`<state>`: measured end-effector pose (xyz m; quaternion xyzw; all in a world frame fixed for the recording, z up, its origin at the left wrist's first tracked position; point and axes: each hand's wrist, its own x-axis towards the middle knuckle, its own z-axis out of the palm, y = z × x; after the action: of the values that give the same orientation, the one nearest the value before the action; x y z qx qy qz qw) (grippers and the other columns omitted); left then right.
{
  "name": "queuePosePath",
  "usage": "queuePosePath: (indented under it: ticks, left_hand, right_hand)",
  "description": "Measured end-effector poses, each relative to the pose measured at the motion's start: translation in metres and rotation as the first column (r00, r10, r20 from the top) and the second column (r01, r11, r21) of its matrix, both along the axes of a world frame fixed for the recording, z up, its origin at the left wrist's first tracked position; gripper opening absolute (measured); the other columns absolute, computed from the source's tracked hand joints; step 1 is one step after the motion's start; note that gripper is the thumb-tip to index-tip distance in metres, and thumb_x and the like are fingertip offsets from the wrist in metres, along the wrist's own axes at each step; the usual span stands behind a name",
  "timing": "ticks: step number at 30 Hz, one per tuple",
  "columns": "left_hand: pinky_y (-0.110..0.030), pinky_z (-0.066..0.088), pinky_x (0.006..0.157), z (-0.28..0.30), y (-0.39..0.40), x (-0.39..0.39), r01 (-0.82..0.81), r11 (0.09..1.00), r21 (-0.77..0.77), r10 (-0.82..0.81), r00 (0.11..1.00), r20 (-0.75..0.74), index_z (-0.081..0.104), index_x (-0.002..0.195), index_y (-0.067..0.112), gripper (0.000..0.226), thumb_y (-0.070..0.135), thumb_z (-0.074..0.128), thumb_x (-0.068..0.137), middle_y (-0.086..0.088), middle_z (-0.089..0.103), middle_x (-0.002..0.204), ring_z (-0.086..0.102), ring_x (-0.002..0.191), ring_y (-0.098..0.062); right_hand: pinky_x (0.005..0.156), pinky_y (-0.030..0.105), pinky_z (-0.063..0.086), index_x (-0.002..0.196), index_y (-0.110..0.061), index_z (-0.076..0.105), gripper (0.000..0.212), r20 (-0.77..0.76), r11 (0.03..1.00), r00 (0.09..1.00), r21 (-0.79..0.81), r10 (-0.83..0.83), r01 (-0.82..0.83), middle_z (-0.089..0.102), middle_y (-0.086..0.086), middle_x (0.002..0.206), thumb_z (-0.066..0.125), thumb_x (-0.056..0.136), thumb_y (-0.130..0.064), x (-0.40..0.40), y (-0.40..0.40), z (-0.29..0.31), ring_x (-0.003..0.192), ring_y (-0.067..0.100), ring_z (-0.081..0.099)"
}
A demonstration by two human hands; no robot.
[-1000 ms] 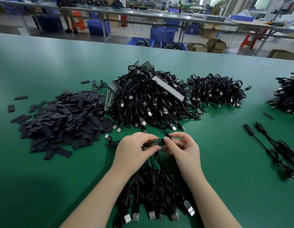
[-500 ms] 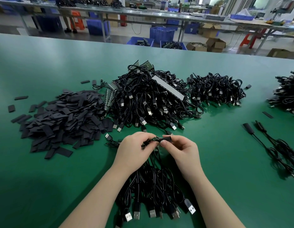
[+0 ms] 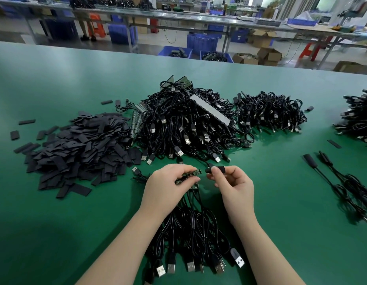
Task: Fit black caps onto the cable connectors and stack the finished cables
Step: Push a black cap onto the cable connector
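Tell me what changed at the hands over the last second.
The right hand drew rightward, away from the left hand, pinching a black cap; a gap now shows where the hands met. The left hand keeps gripping the small green connector boards of the cable bundle. The cap pile, the big cable heap and the two capped cables on the right stayed put.
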<state>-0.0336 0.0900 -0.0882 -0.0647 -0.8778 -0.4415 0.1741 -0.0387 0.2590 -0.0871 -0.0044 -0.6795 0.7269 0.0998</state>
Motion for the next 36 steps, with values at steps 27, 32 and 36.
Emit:
queuePosePath:
  ticks: [27, 32, 36]
  left_hand:
    - [-0.035, 0.050, 0.086, 0.002, 0.000, -0.001, 0.084, 0.993, -0.086, -0.083, 0.996, 0.012, 0.075, 0.104, 0.033, 0.018, 0.035, 0.072, 0.085, 0.018, 0.070, 0.093, 0.058, 0.096, 0.000]
    - [-0.032, 0.051, 0.082, 0.001, -0.001, -0.002, 0.097, 0.992, -0.082, -0.098, 0.995, -0.011, 0.074, 0.102, 0.034, 0.017, 0.033, 0.070, 0.085, 0.017, 0.070, 0.091, 0.058, 0.096, -0.001]
    - [-0.015, 0.045, 0.082, 0.001, 0.000, -0.002, 0.114, 0.991, -0.068, -0.116, 0.993, -0.027, 0.065, 0.110, 0.040, 0.026, 0.039, 0.065, 0.084, 0.027, 0.066, 0.091, 0.057, 0.094, 0.004]
  right_hand:
    - [0.068, 0.016, 0.053, 0.083, -0.012, 0.070, 0.009, -0.041, 0.990, 0.993, 0.092, 0.107, -0.103, 0.075, 0.000, 0.080, 0.073, 0.086, -0.003, 0.002, 0.003, 0.001, 0.074, 0.007, 0.071]
    - [0.070, 0.017, 0.054, 0.086, -0.015, 0.071, 0.010, -0.036, 0.986, 0.989, 0.091, 0.145, -0.141, 0.076, 0.000, 0.082, 0.073, 0.086, -0.005, 0.001, 0.005, 0.000, 0.077, 0.008, 0.072]
    - [0.071, 0.018, 0.054, 0.088, -0.012, 0.071, 0.008, -0.014, 0.984, 0.987, 0.081, 0.162, -0.161, 0.077, 0.001, 0.083, 0.073, 0.087, -0.004, -0.001, 0.008, -0.001, 0.079, 0.009, 0.072]
